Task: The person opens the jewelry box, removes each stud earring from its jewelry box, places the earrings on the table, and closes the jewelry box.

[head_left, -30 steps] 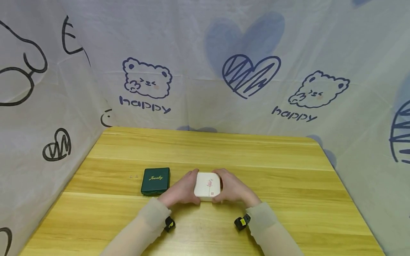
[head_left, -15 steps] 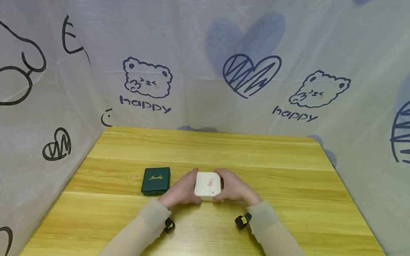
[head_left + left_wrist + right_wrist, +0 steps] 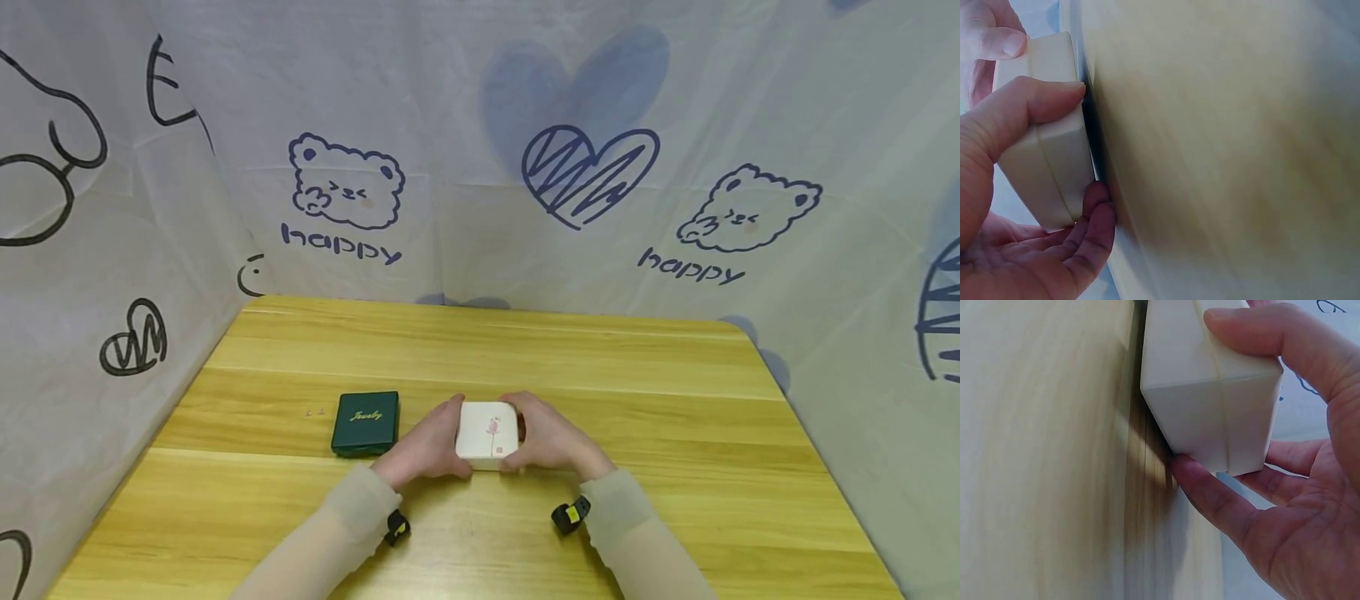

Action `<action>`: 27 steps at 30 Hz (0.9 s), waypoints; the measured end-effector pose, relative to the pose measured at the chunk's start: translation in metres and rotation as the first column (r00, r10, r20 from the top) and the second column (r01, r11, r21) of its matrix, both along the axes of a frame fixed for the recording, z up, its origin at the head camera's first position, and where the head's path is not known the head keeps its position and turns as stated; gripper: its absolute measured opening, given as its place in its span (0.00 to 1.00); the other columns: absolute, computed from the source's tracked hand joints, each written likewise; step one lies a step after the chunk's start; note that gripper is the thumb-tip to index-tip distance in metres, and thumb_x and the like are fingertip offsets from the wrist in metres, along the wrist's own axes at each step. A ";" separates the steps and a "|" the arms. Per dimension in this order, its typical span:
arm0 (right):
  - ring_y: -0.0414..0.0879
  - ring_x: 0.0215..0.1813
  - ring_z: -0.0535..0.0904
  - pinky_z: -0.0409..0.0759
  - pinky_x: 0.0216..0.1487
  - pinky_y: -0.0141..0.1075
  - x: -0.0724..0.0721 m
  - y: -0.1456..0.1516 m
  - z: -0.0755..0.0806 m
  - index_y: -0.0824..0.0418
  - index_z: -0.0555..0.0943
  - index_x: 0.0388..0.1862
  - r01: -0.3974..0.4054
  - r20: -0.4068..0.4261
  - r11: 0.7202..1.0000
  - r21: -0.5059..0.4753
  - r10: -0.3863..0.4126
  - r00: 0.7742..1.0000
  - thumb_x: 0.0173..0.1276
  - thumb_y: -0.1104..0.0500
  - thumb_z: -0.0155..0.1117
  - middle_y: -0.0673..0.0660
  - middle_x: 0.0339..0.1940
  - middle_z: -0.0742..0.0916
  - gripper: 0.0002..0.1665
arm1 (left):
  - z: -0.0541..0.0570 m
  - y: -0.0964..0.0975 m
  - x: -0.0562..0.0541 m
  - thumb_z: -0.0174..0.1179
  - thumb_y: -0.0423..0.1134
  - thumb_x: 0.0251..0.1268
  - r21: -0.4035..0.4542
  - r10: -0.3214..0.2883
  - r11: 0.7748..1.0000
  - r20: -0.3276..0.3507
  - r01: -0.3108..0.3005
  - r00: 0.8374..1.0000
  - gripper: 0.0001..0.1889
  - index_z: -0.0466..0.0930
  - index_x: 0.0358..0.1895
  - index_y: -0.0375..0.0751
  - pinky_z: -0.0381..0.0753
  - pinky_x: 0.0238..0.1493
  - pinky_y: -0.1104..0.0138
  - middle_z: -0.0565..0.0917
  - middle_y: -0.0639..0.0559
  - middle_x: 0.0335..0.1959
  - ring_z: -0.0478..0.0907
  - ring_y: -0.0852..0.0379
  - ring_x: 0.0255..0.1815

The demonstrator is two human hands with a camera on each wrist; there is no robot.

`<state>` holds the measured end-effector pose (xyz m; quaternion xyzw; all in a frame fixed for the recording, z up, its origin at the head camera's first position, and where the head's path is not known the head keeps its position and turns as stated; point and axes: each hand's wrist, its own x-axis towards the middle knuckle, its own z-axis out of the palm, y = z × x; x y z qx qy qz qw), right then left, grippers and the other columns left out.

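Observation:
A small white box (image 3: pixel 486 429) with rounded corners and a pink flower printed on its lid sits near the middle of the table. My left hand (image 3: pixel 431 446) grips its left side, thumb at the front and fingers curled round the far side. From the right, my right hand (image 3: pixel 546 437) holds it the same way. In the left wrist view, a thin seam runs round the white box (image 3: pixel 1054 169), with lid and base together. The right wrist view has the thumb across that seam and fingertips at the box's (image 3: pixel 1191 419) lower edge, close over the wood.
Left of the hands lies a dark green box (image 3: pixel 365 424) with gold "Jewelry" lettering. Two tiny pale items (image 3: pixel 315 412) lie beyond it to the left. The wooden table (image 3: pixel 675 467) is bordered at the back and sides by printed white cloth (image 3: pixel 465 100).

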<state>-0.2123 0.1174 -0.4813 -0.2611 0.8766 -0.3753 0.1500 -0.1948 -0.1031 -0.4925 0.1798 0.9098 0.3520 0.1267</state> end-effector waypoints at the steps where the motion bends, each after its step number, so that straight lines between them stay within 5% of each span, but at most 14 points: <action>1: 0.46 0.47 0.74 0.75 0.49 0.41 0.000 0.000 0.000 0.69 0.65 0.70 0.002 -0.003 1.000 -0.002 -0.002 1.000 0.44 0.58 0.84 0.55 0.54 0.77 0.56 | 0.000 0.000 0.000 0.78 0.30 0.34 -0.003 -0.001 1.000 0.001 0.001 1.000 0.59 0.49 0.73 0.23 0.71 0.58 0.55 0.70 0.33 0.63 0.72 0.47 0.53; 16: 0.45 0.45 0.75 0.76 0.46 0.40 0.003 0.001 0.002 0.67 0.65 0.70 0.011 -0.009 0.999 -0.033 -0.011 1.000 0.44 0.60 0.84 0.54 0.53 0.76 0.55 | 0.001 -0.001 0.000 0.77 0.28 0.37 -0.038 -0.019 0.999 0.007 0.020 1.000 0.61 0.44 0.76 0.27 0.68 0.62 0.54 0.64 0.33 0.69 0.68 0.45 0.63; 27: 0.49 0.47 0.78 0.79 0.45 0.40 0.004 0.012 0.005 0.65 0.61 0.73 0.056 0.083 0.995 -0.077 -0.049 0.995 0.46 0.61 0.83 0.57 0.56 0.76 0.58 | 0.003 -0.002 0.003 0.80 0.29 0.38 -0.032 -0.040 0.999 -0.011 0.039 0.999 0.68 0.34 0.77 0.30 0.66 0.65 0.53 0.63 0.31 0.70 0.65 0.41 0.68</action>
